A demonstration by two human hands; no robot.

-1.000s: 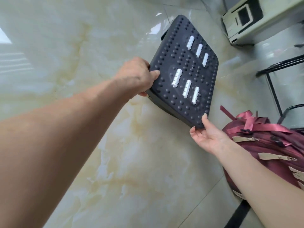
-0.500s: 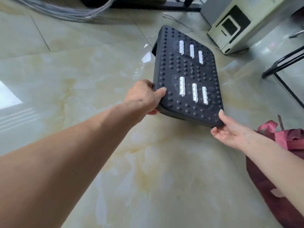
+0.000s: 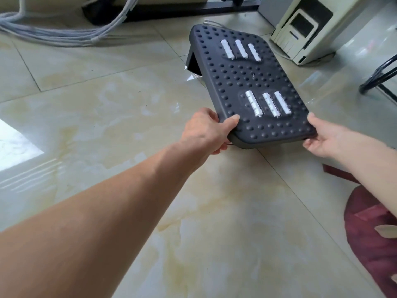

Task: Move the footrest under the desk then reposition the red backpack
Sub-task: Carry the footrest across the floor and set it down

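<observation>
- the left hand [image 3: 207,131] grips the near left corner of the footrest [image 3: 247,82], thumb lying on the studded top, the other fingers curled under the edge.
- the right hand [image 3: 328,138] clasps the near right corner of the same footrest, thumb up along the side edge, fingers tucked beneath; both arms are stretched out forward.
- between the two hands runs the near edge of the footrest, a dark grey slab covered in round bumps; whether that edge touches the floor [image 3: 107,117] cannot be told.
- just past the hands, on the slab's top, sit three white ribbed rollers [image 3: 266,103] in a row; a second set of three [image 3: 240,49] lies toward the far end.
- at the far left corner of the slab a dark support leg [image 3: 194,63] shows beneath it, down at the pale glossy tiled floor.
- beyond the footrest's far end, a black bar [image 3: 182,10] of a desk base lies on the floor.
- far out to the left of the left hand, a bundle of grey cables [image 3: 53,33] trails across the tiles.
- beyond and to the right of the right hand stands a cream-coloured computer case [image 3: 305,29], with black curved metal legs [image 3: 380,74] further right.
- below the right forearm, near the person, lies the red backpack [image 3: 371,239], partly cut by the edge of view, apart from the footrest.
</observation>
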